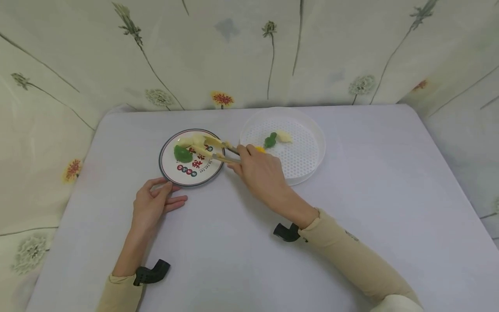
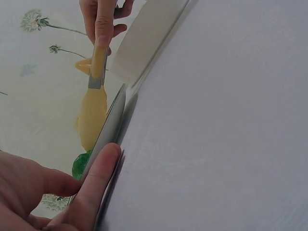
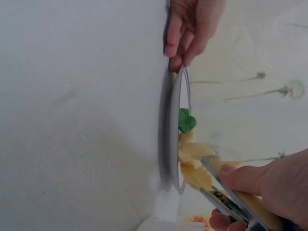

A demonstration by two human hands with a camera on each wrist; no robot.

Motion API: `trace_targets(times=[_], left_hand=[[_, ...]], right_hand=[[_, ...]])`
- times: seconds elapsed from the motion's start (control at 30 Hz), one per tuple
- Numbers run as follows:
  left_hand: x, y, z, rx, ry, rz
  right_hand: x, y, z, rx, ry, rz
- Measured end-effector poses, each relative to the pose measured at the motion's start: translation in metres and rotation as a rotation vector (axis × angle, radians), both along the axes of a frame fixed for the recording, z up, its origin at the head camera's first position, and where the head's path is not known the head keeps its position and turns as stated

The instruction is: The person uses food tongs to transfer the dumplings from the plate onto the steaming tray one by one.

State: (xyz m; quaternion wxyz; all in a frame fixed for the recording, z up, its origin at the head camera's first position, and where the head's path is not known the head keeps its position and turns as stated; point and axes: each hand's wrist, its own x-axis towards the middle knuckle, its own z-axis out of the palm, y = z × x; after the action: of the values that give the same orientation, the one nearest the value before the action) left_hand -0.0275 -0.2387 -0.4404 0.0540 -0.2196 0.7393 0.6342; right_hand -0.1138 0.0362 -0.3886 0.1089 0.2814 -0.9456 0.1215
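Observation:
My left hand point(image 1: 150, 207) grips the near edge of a round white plate point(image 1: 208, 170) with a dark rim and red print, its thumb on the rim and fingers beneath. On the plate lie a green lobed piece point(image 1: 183, 154) and pale yellow food-like pieces point(image 1: 185, 142). My right hand point(image 1: 262, 173) holds tongs point(image 1: 227, 159) with metal arms and yellow tips. Those tips point(image 3: 196, 177) reach over the plate at the pale pieces, spread apart in the head view. Whether they pinch a piece, I cannot tell. In the left wrist view, the plate point(image 2: 111, 118) appears edge-on.
A round white perforated tray point(image 1: 302, 162) stands right of the plate, partly behind my right hand. Inside it are a small green piece point(image 1: 270, 140), a pale yellow piece point(image 1: 284, 137) and an orange-yellow piece point(image 1: 260, 149). A white cloth point(image 1: 370, 186) covers the table; a flower-patterned curtain point(image 1: 249, 65) hangs behind.

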Motion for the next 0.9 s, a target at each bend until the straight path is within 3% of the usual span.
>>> trace_targets(times=[0.5, 0.9], left_hand=[[0.000, 0.002, 0.006, -0.022, -0.011, -0.005], [0.000, 0.003, 0.012, 0.007, -0.028, -0.009]], right_hand=[[0.008, 0.010, 0.009, -0.012, -0.006, -0.034], [0.021, 0.062, 0.026, -0.060, 0.030, -0.082]])
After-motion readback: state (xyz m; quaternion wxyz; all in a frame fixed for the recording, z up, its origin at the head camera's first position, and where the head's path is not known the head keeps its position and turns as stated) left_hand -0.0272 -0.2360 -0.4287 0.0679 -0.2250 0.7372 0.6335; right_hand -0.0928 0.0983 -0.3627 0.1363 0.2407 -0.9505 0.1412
